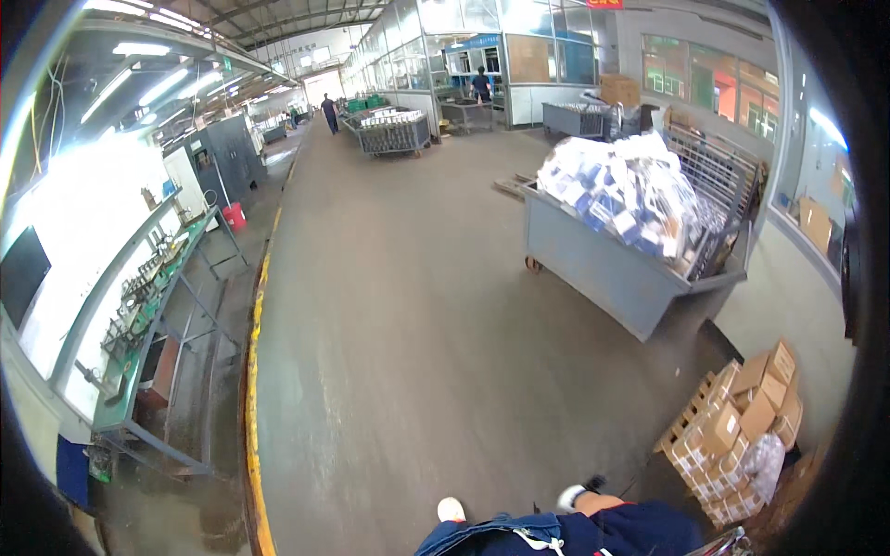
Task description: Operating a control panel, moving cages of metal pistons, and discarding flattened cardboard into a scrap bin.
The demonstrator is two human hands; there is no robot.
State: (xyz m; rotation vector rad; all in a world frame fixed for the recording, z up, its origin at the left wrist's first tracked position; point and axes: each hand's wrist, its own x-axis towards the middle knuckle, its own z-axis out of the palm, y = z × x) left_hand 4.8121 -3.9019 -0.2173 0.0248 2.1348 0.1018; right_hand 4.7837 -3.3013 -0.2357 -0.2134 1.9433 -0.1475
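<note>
Neither of my hands shows in the head view, so what they hold or touch is hidden. At the lower edge are my dark blue clothes (640, 530) with a white drawstring. A white shoe (451, 509) pokes out ahead of them on the floor. To its right is a second white shape (571, 499), perhaps the other shoe, with bare skin beside it. Nearest on my right, a pallet carries stacked brown cardboard boxes (723, 428). A shiny object (732, 540) at the lower right edge is too cut off to name.
A grey metal cart (603, 259), heaped with blue and white packets in clear plastic (630, 195), stands right of the aisle. A yellow line (252, 398) borders the left side, beside a green-topped workbench (139, 352). Farther off are another loaded cart (394, 139) and a walking person (330, 113).
</note>
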